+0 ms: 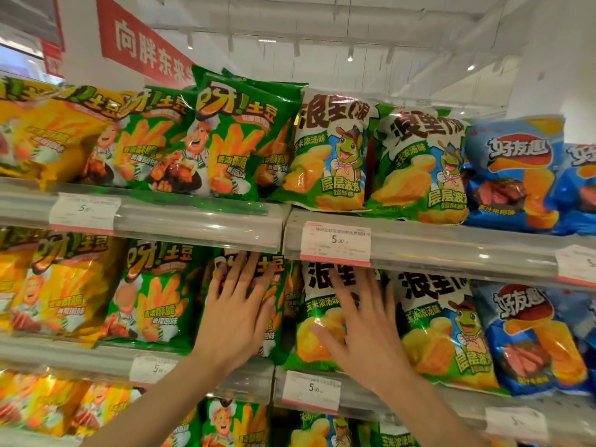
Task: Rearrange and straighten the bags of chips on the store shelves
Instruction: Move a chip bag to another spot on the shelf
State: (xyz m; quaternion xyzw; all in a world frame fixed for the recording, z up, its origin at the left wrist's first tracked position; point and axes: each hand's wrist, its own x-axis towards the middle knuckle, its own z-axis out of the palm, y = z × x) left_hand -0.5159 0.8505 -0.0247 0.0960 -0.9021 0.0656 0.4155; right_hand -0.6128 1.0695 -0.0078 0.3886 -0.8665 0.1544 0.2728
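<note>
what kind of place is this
Most likely the snack aisle of a supermarket. Tiered shelves hold rows of chip bags such as the green bag, price tags are clipped to the shelf edges, and a red banner hangs overhead.

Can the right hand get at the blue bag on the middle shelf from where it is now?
Probably yes. The right hand lies flat on a white-and-green bag; the blue bag stands two bags to its right on the same shelf, its front uncovered, with nothing between but the neighbouring bag.
</note>
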